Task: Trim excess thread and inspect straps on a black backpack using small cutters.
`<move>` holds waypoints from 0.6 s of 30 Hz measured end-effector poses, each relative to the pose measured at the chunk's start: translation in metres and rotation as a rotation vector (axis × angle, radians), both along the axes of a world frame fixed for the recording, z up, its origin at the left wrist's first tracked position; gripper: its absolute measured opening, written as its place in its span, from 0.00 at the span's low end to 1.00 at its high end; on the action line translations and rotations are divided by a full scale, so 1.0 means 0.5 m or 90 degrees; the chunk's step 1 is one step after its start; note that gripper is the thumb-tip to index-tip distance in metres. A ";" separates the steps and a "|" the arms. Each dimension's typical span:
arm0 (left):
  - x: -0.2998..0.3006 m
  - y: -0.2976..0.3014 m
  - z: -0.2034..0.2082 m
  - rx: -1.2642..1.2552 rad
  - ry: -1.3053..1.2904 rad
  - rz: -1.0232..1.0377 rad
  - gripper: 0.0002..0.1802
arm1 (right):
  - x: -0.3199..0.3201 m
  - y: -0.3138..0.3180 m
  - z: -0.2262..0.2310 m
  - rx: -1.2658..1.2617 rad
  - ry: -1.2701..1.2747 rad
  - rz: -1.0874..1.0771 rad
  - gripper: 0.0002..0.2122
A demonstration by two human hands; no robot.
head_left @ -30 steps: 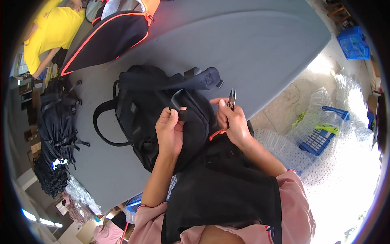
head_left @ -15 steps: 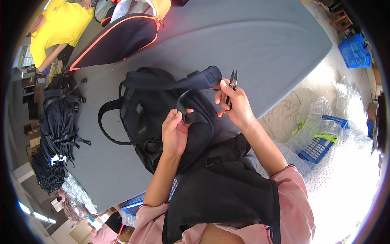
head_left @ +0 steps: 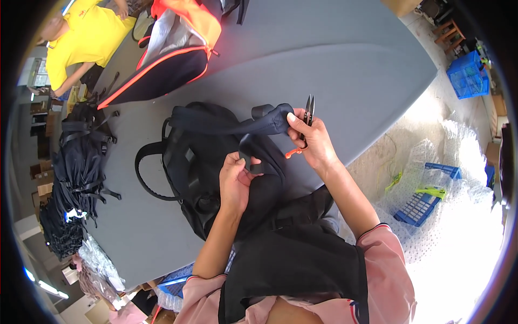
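A black backpack (head_left: 210,154) lies on the grey table in front of me, its loop handle (head_left: 141,173) pointing left. My right hand (head_left: 314,141) is closed around the end of the backpack's dark padded shoulder strap (head_left: 232,122). Thread snips (head_left: 308,112) with dark blades and an orange end are held in that same hand, tips pointing away from me. With thumb and fingers, my left hand (head_left: 236,181) pinches a loop of black webbing (head_left: 246,148) above the backpack. Part of the webbing is hidden behind the fingers.
An orange-edged bag (head_left: 178,62) lies open at the far left. Several black bags (head_left: 81,162) are piled along the left table edge. A person in a yellow shirt (head_left: 89,40) stands beyond. Bubble wrap (head_left: 399,216) and blue crates (head_left: 468,75) are on the floor at right.
The shoulder strap's end has bent over and its stitched patch no longer faces up. Both hands sit slightly lower in the picture, still holding the strap, webbing and snips.
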State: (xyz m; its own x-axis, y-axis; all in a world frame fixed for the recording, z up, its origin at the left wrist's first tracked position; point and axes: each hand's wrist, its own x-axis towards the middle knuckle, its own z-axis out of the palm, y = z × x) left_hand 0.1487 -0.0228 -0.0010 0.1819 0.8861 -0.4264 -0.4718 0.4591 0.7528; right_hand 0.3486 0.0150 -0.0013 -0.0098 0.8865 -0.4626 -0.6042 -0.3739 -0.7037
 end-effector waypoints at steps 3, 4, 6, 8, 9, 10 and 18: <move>0.003 0.001 0.021 0.028 0.212 0.038 0.22 | 0.000 0.015 0.017 0.016 -0.013 0.003 0.10; 0.003 -0.003 0.030 0.043 0.209 0.044 0.22 | -0.003 0.016 0.028 0.011 -0.017 0.006 0.11; 0.013 0.007 0.051 0.472 0.737 0.107 0.27 | -0.006 0.015 0.042 0.014 -0.036 0.012 0.10; 0.035 0.021 0.108 0.610 0.815 0.109 0.28 | -0.014 0.012 0.033 0.032 -0.056 -0.016 0.10; 0.038 0.032 0.132 0.649 0.843 0.075 0.27 | -0.020 0.006 0.047 0.038 -0.048 -0.008 0.09; 0.039 0.045 0.148 0.686 0.871 0.039 0.25 | -0.024 0.002 0.060 0.043 -0.041 -0.001 0.09; 0.028 0.073 0.168 0.433 0.609 -0.231 0.14 | -0.039 -0.014 0.129 0.210 -0.124 -0.003 0.09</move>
